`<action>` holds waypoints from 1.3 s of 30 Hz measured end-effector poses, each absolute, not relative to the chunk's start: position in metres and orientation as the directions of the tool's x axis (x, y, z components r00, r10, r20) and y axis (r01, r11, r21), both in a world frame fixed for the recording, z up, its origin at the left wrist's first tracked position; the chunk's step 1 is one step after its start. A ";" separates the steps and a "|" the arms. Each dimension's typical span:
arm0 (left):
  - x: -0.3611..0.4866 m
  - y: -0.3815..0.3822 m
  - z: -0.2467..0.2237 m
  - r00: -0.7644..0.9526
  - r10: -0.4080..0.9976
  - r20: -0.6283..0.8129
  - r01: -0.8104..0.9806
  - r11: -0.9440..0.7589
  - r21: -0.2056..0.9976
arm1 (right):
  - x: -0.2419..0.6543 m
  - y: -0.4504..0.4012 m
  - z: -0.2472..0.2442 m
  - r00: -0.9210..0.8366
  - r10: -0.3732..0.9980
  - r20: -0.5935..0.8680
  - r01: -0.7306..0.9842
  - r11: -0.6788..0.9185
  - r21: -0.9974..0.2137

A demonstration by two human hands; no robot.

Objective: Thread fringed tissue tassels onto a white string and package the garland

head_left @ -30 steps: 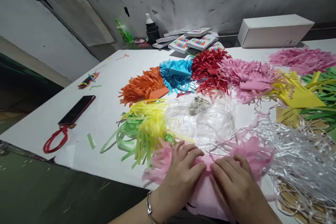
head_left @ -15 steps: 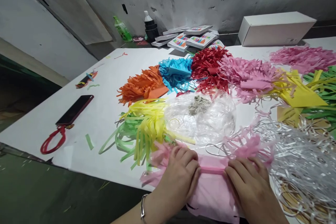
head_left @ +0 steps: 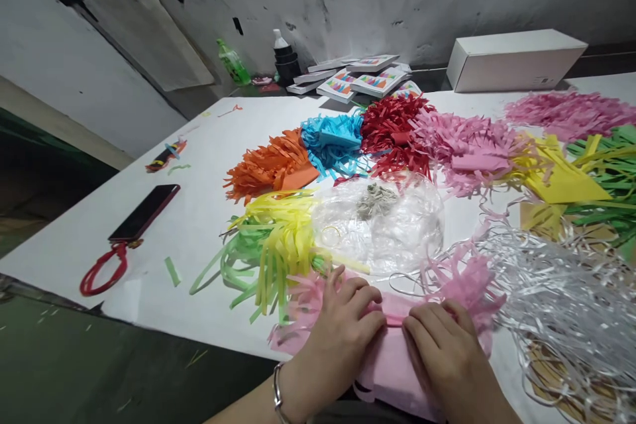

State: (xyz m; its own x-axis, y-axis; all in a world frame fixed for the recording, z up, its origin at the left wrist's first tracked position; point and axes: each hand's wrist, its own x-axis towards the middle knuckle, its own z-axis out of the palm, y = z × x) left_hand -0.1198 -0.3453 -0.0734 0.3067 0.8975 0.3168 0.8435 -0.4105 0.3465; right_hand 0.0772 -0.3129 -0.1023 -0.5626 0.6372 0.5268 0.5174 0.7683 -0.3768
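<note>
Pink tissue paper (head_left: 397, 371) with fringed ends lies at the table's front edge, its lower part hanging toward me. A narrow folded roll crosses its middle. My left hand (head_left: 342, 331) presses on the roll from the left, fingers bent, index finger slightly raised. From the right, my right hand (head_left: 442, 344) has its fingers closed on the same roll. Only a short stretch of it shows between the hands. Pink fringe spreads beyond both hands. A clear plastic bag (head_left: 407, 225) holding beige material lies just behind.
Yellow strips (head_left: 285, 232) and green strips lie left of the bag. Silver strands (head_left: 561, 291) spread on the right. Behind are orange (head_left: 271, 162), blue, red and pink fringed bundles. A phone (head_left: 144, 212) is at left; a white box (head_left: 511, 59) stands at the back.
My right hand has moved left along the roll, closer to my left hand. My left index finger has lifted a little. The view has shifted slightly.
</note>
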 end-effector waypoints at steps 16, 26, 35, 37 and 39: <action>-0.117 -0.342 -0.073 0.420 0.888 0.187 0.802 -0.460 0.381 | 0.108 -0.308 -0.106 -0.560 0.641 0.525 0.510 0.766 -0.391; -0.095 -0.338 -0.061 0.365 0.926 0.097 0.918 -0.375 0.127 | 0.092 -0.311 -0.096 -0.516 0.745 0.422 0.713 0.647 -0.270; -0.094 -0.317 -0.059 0.665 0.743 0.080 0.745 -0.667 -0.001 | 0.084 -0.311 -0.106 -0.610 0.596 0.522 0.572 0.787 -0.231; -0.095 -0.311 -0.052 0.622 0.783 0.020 0.781 -0.622 0.050 | 0.082 -0.309 -0.109 -0.611 0.571 0.549 0.579 0.795 -0.181; -0.097 -0.312 -0.049 0.576 0.817 0.034 0.812 -0.576 0.095 | 0.080 -0.307 -0.111 -0.611 0.530 0.588 0.575 0.807 -0.130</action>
